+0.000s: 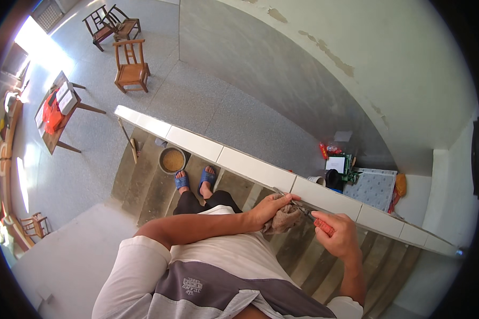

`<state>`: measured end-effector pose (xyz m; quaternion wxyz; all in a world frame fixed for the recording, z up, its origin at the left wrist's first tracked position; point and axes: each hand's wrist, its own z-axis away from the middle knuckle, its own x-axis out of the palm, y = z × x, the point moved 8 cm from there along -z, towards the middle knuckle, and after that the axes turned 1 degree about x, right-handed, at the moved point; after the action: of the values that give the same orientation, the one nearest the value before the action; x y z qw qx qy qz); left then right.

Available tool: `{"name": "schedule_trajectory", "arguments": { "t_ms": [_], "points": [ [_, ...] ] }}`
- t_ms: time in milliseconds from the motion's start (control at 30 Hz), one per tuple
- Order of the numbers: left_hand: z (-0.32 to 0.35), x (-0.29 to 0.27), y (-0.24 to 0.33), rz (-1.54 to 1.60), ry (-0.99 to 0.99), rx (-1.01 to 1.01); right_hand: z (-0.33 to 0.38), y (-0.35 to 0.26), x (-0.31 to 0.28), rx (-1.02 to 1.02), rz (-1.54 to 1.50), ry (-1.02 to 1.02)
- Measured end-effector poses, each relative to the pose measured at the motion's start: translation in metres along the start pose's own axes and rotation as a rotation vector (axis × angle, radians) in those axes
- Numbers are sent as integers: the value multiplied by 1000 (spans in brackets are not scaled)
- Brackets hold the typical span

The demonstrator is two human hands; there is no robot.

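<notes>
My left hand is closed on a crumpled brown rag, just over the near edge of a white-tiled ledge. A thin metal piece shows at its fingertips; the rag and fingers hide the rest. To its right, my right hand grips a tool by its red-orange handle. The tool's dark metal end points left and meets the rag beside my left fingers. Whether it has jaws or a blade I cannot tell.
I stand on grey steps beside the sloping ledge. A bucket of yellowish contents stands by my blue sandals. Beyond are wooden chairs, a table with an orange bag, and piled items by the wall.
</notes>
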<state>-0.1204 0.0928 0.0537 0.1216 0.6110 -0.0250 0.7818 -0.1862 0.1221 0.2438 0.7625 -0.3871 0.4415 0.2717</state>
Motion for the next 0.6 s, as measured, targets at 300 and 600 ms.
{"name": "schedule_trajectory", "arguments": {
  "t_ms": [300,600],
  "points": [
    [-5,-5,-1,-23,-7,42,-3,0,-1,-12,74,3],
    [-5,-8,-1,-45,-18,52,-4,6,-1,121,-18,-35]
  ]
}}
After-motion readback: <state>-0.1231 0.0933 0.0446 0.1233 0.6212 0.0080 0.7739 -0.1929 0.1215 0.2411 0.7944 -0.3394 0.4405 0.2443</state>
